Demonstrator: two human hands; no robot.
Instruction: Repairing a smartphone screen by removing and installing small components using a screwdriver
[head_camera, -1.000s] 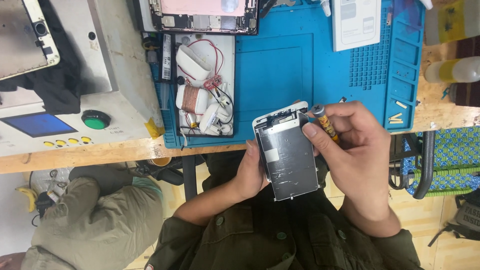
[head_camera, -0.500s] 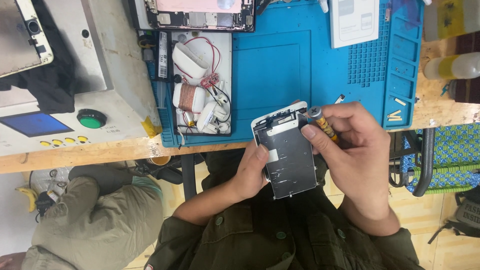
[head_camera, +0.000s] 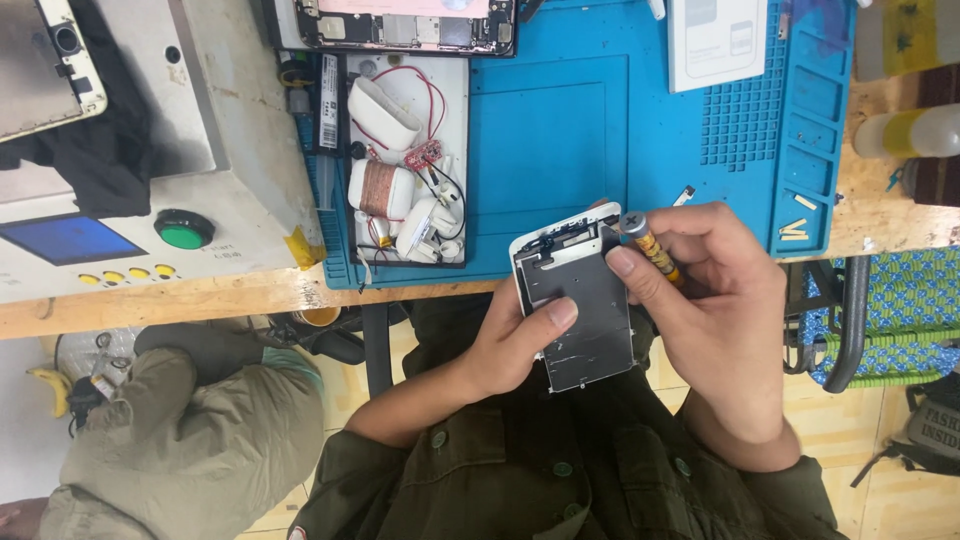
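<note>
Your left hand (head_camera: 515, 345) grips the phone screen assembly (head_camera: 580, 300) (back side up) while your right hand (head_camera: 715, 300), at three o'clock, pinches a small screwdriver (head_camera: 650, 245).

I see the phone screen panel (head_camera: 578, 300) between both hands, left hand (head_camera: 515, 340) at its 8 o'clock, right hand (head_camera: 715, 310) at 3 o'clock. The mat (head_camera: 600, 120) lies on the table (head_camera: 200, 300) at 12 o'clock, the parts tray (head_camera: 405, 160) at 10 o'clock.

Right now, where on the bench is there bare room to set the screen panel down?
The middle of the blue mat lies bare, between the white parts tray and the white card. The left is crowded: tray, grey machine, opened phone. Bottles fill the right edge.
</note>
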